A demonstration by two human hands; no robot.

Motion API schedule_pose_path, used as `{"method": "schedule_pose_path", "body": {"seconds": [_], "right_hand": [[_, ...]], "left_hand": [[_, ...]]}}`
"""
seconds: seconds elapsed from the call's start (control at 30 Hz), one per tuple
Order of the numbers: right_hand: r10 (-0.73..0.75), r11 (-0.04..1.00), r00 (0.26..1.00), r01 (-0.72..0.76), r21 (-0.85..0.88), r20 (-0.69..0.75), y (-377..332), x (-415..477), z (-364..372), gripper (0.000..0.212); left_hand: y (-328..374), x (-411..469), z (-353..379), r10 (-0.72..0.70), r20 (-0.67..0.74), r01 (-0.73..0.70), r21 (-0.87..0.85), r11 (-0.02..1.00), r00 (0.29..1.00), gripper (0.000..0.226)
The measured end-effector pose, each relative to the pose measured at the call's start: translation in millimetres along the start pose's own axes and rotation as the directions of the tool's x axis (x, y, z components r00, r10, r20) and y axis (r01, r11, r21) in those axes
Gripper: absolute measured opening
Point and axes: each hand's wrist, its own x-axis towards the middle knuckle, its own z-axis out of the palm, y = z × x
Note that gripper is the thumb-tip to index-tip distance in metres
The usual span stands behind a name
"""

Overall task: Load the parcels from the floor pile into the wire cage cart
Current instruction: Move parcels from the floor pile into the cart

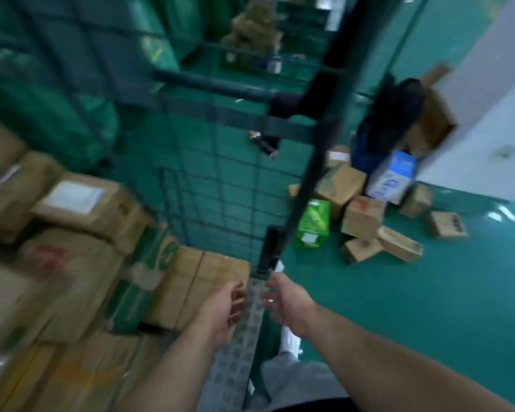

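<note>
Left hand (222, 307): fingers loosely open, empty, beside cart (308, 173) post.
Right hand (290, 303): fingers spread, empty.
Boxes (84, 200): in cart.
Pile (363, 217): on floor (428, 292).

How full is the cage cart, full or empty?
Partly full. Many cardboard boxes are stacked inside the wire cage cart, below the top of its mesh wall. More parcels lie in the floor pile.

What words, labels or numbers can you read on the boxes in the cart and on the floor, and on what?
No text reads clearly; the picture is motion-blurred.
White label on a brown cart box: unreadable.
Green print on a cart carton: unreadable.
Green floor box: print too blurred.
Blue-and-white floor box: print too blurred.
Red mark on a brown floor box: unreadable.
</note>
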Motion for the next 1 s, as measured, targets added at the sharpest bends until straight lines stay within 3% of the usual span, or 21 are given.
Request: {"method": "schedule_pose_path", "body": {"seconds": [0.17,0.4,0.53,0.67,0.83,1.0], "right_hand": [[-0.061,0.988,0.985,0.083,0.131,-0.164,14,-41,-112,0.032],[-0.002,0.921,0.941,0.134,0.366,-0.338,69,-68,-272,0.033],[0.035,0.882,0.923,0.151,0.446,-0.382,102,-74,-374,0.029],[0.022,0.892,0.904,0.175,0.417,-0.426,119,-84,-501,0.028],[0.027,0.914,0.864,0.182,0.363,-0.502,114,-104,-602,0.026],[0.047,0.904,0.87,0.171,0.391,-0.49,90,-90,-673,0.025]], "left_hand": [[-35,-9,104,-0.008,0.194,-0.041,0.248,0.968,0.981,0.017],[-95,-27,249,-0.079,0.274,-0.081,0.528,0.845,0.959,0.013],[-128,-30,347,-0.098,0.298,-0.101,0.588,0.802,0.95,0.015],[-167,-38,472,-0.095,0.335,-0.159,0.655,0.738,0.938,0.019],[-178,-47,565,-0.107,0.373,-0.189,0.673,0.715,0.922,0.021],[-170,-38,625,-0.099,0.356,-0.184,0.677,0.713,0.929,0.021]]}}
